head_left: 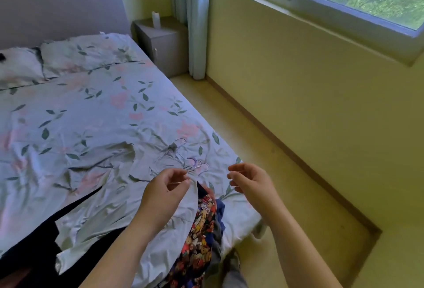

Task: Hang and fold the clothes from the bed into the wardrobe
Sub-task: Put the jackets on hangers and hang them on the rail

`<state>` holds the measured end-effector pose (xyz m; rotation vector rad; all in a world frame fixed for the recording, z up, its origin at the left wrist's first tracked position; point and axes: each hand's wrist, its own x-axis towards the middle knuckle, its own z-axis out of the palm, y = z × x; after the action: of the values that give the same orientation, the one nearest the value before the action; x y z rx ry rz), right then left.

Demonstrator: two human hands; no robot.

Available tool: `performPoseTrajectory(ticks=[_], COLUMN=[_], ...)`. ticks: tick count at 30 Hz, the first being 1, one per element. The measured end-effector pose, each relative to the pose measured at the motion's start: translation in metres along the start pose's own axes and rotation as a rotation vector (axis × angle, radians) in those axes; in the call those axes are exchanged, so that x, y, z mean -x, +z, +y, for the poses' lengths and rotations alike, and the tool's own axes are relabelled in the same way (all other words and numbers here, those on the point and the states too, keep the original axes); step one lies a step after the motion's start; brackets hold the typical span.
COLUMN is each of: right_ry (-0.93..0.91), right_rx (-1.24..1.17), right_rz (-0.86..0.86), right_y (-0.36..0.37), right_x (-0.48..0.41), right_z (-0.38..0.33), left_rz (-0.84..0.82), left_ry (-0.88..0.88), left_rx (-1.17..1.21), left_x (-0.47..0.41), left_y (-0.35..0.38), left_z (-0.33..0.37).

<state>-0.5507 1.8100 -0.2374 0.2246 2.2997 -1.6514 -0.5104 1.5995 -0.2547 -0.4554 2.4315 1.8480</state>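
Hands poised above the bed's (pixel 91 115) near corner

Left hand (pixel 167 186) and right hand (pixel 249 179) both have curled fingers; whether they pinch anything, I cannot tell. Crumpled clothes (pixel 202 230), cartoon-print with blue and grey pieces, lie heaped at their 6 o'clock, thin wire hangers (pixel 191 161) at 12 o'clock.

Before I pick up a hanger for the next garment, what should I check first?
1. Hangers within reach on the bed, just beyond both hands: ok.
2. Hangers separated: not ok, hooks overlap.
3. Left hand free: cannot tell, fingers curled.
4. Right hand free: cannot tell, fingers curled.
5. Clothes pile at the bed edge, reachable: ok.
6. Wardrobe in view: not ok.
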Motion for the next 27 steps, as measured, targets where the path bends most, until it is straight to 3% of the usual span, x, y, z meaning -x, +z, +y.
performPoseTrajectory(ticks=[9,16,27], right_ry=[-0.007,0.027,0.165], right_rx=[0.146,0.244,0.354], right_rz=[-0.262,-0.420,-0.481], right_y=[-0.043,-0.033,0.016], right_x=[-0.139,-0.200,-0.262], right_z=[-0.006,0.009,0.070], left_rz=[0.228,0.349,0.387], left_ry=[-0.144,-0.269,-0.444], left_rx=[-0.032,-0.036,-0.067], left_x=[-0.068,-0.086,-0.131], left_y=[0.060,0.064,0.058], left_z=[0.014,-0.004,-0.076])
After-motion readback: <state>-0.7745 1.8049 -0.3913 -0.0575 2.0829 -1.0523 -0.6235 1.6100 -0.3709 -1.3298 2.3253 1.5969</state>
